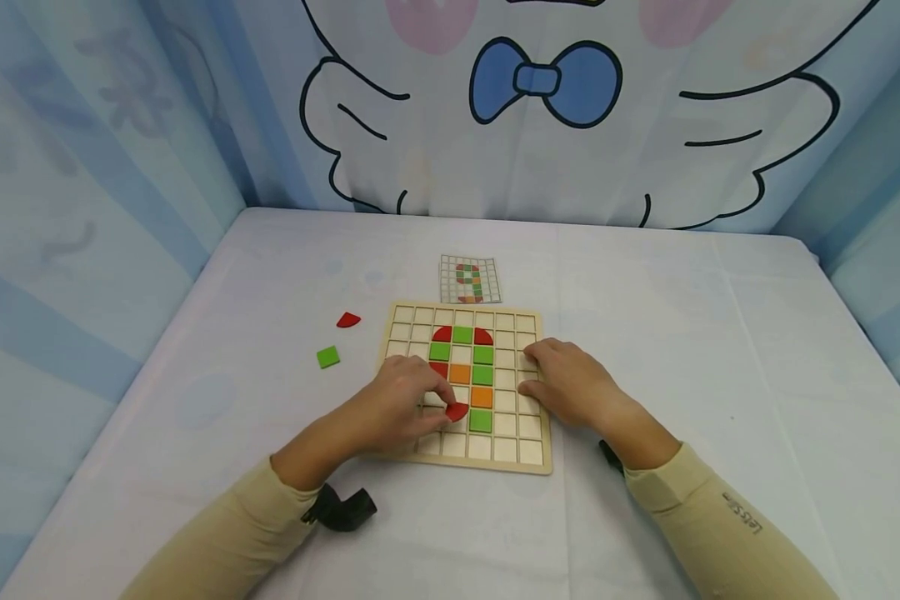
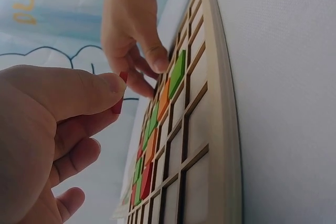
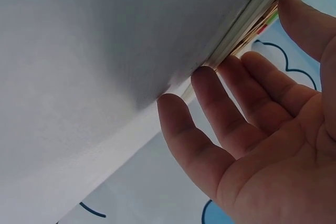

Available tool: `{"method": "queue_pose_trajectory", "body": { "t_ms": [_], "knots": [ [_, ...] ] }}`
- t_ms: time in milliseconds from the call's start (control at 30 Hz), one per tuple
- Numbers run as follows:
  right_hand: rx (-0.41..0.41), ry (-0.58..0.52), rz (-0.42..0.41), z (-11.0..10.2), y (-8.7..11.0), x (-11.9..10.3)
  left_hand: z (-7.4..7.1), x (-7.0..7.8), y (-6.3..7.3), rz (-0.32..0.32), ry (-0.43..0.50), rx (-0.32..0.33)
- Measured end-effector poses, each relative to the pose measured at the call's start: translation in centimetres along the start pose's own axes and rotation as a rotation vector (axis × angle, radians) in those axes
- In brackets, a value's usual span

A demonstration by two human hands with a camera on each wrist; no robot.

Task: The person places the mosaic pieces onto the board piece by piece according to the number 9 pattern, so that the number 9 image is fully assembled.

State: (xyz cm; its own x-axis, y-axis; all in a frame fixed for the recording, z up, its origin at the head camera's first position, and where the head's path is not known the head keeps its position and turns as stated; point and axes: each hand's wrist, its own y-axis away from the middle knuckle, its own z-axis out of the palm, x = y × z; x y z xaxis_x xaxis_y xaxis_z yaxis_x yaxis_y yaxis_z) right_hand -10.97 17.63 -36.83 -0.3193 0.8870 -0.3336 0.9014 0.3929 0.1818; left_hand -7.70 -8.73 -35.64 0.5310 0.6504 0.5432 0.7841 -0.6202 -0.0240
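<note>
A red rounded-corner tile (image 1: 457, 412) is pinched between the thumb and forefinger of my left hand (image 1: 399, 402), over the lower middle of a wooden grid board (image 1: 543, 450). The left wrist view shows this red tile (image 2: 122, 98) edge-on, raised off the board. Green, orange and red tiles lie in the board's cells, among them a green tile (image 1: 481, 421) in the lower part and an orange tile (image 1: 482, 397) above it. My right hand (image 1: 577, 382) rests at the board's right edge, its thumb and fingers spread and touching the rim.
Left of the board lie a loose green tile (image 1: 328, 357) and a loose red tile (image 1: 348, 319). A small pattern card (image 1: 450, 292) with a coloured grid lies just beyond the board's far edge. The white tablecloth (image 1: 682, 333) runs back to a printed curtain (image 1: 435, 150).
</note>
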Motion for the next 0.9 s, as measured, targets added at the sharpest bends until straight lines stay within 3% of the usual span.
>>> {"method": "queue_pose_trajectory", "body": {
  "t_ms": [233, 433, 900],
  "knots": [
    [0.004, -0.004, -0.009, 0.0, -0.1, 0.0, 0.9, 0.1, -0.3, 0.059, -0.028, 0.011],
    [0.014, -0.01, -0.02, 0.0, 0.0, -0.2, 1.5, 0.4, -0.5, 0.046, -0.019, -0.022],
    [0.018, -0.019, -0.026, 0.1, -0.1, -0.2, 2.5, 0.9, -0.5, 0.08, -0.018, -0.055]
  ]
}}
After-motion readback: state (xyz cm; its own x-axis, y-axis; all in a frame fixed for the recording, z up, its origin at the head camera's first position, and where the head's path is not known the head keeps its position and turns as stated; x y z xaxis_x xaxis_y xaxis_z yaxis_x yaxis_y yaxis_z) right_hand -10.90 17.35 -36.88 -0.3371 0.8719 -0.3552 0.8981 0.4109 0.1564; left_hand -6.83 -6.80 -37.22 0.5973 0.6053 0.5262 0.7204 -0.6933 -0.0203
